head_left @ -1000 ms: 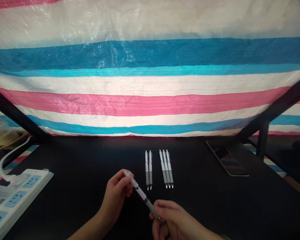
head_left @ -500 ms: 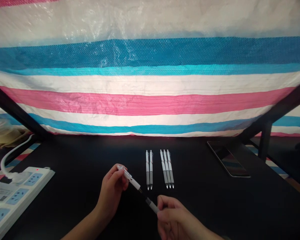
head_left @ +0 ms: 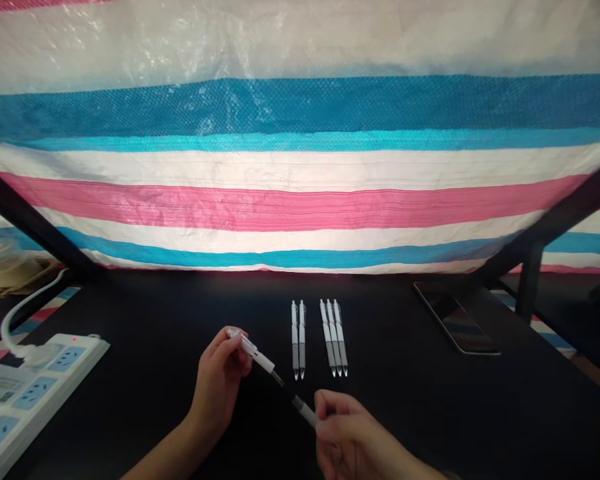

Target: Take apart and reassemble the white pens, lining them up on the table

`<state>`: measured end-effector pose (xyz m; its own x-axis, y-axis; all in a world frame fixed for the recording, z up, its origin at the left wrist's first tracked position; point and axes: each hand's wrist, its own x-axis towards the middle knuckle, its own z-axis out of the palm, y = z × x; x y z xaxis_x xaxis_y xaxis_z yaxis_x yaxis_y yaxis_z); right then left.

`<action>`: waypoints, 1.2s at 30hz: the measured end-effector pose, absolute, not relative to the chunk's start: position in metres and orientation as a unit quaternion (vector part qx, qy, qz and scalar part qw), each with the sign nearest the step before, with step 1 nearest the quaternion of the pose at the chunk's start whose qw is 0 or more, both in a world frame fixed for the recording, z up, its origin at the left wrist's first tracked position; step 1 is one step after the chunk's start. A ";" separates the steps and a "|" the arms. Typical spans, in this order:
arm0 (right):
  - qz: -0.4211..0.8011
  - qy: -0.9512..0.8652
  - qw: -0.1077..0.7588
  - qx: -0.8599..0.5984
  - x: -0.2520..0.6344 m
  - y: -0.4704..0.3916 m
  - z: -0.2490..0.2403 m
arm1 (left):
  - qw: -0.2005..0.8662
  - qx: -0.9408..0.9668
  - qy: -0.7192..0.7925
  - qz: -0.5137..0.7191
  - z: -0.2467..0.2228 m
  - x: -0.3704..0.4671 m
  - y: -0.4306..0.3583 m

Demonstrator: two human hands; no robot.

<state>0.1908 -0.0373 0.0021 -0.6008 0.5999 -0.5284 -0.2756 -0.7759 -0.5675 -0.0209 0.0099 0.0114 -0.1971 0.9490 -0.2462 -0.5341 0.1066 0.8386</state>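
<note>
Between my hands a pen is drawn apart into two parts. My left hand (head_left: 223, 367) is closed around the white upper barrel (head_left: 261, 357), which has a clip. A thin dark refill (head_left: 279, 379) shows at the barrel's open end. My right hand (head_left: 347, 430) pinches the grey lower barrel (head_left: 305, 411) near its tip; the tip itself is hidden by the fingers. The refill's end reaches close to the mouth of the grey part; I cannot tell whether it is still inside. Beyond my hands lie a pair of white and grey pens (head_left: 299, 340) and a group of three pens (head_left: 334, 337).
A black phone (head_left: 457, 319) lies at the right on the black table (head_left: 190, 303). At the left stands a white power strip (head_left: 45, 383) with a cable plugged in. A striped sheet (head_left: 300, 207) hangs behind, between dark frame bars (head_left: 533, 253).
My left hand has shifted slightly left with the white barrel, so the gap between the pen parts has widened and more refill shows. My right hand has barely moved.
</note>
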 end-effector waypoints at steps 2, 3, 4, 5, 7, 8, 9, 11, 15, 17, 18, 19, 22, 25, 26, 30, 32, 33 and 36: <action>0.866 -0.220 0.253 -0.370 0.191 -0.037 0.003 | 0.590 0.229 0.453 0.628 0.011 -0.021 0.010; 0.866 -0.219 0.254 -0.371 0.191 -0.037 0.002 | 0.589 0.227 0.454 0.629 0.010 -0.022 0.010; 0.866 -0.219 0.254 -0.369 0.191 -0.037 0.002 | 0.588 0.224 0.454 0.630 0.010 -0.022 0.010; 0.867 -0.220 0.255 -0.368 0.191 -0.037 0.002 | 0.587 0.222 0.455 0.632 0.010 -0.022 0.010; 0.868 -0.221 0.255 -0.364 0.191 -0.036 0.001 | 0.587 0.219 0.456 0.632 0.010 -0.022 0.010; 0.868 -0.222 0.256 -0.362 0.192 -0.036 0.000 | 0.588 0.219 0.455 0.632 0.010 -0.021 0.009; 0.869 -0.224 0.257 -0.359 0.192 -0.035 -0.001 | 0.589 0.221 0.455 0.631 0.010 -0.021 0.009; 0.871 -0.224 0.258 -0.351 0.192 -0.035 -0.002 | 0.588 0.227 0.454 0.630 0.011 -0.021 0.009; 0.876 -0.221 0.256 -0.345 0.193 -0.035 -0.003 | 0.581 0.226 0.453 0.638 0.012 -0.022 0.009; 0.873 -0.221 0.256 -0.352 0.194 -0.035 -0.002 | 0.580 0.217 0.454 0.640 0.012 -0.023 0.010; 0.872 -0.221 0.255 -0.354 0.194 -0.035 -0.001 | 0.581 0.213 0.455 0.640 0.012 -0.022 0.011; 0.872 -0.221 0.254 -0.356 0.193 -0.035 -0.001 | 0.582 0.210 0.455 0.640 0.012 -0.022 0.011; 0.870 -0.228 0.250 -0.359 0.193 -0.034 0.000 | 0.588 0.206 0.454 0.637 0.012 -0.021 0.011; 0.868 -0.231 0.246 -0.365 0.193 -0.033 0.000 | 0.589 0.205 0.453 0.638 0.012 -0.022 0.011; 0.866 -0.231 0.245 -0.368 0.193 -0.034 -0.001 | 0.588 0.207 0.453 0.637 0.012 -0.022 0.011; 0.859 -0.240 0.242 -0.380 0.194 -0.035 -0.001 | 0.593 0.230 0.457 0.622 0.011 -0.021 0.009; 0.853 -0.250 0.244 -0.387 0.194 -0.036 -0.001 | 0.612 0.248 0.453 0.598 0.009 -0.017 0.006; 0.849 -0.256 0.245 -0.391 0.194 -0.036 0.000 | 0.628 0.259 0.448 0.582 0.008 -0.015 0.005; 0.839 -0.279 0.243 -0.398 0.192 -0.036 0.002 | 0.664 0.287 0.432 0.539 0.003 -0.010 0.000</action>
<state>0.1917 -0.0358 0.0019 -0.5646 0.6301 -0.5331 -0.1853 -0.7261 -0.6621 -0.0100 0.0004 0.0033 0.0457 0.9634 -0.2642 -0.4663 0.2544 0.8473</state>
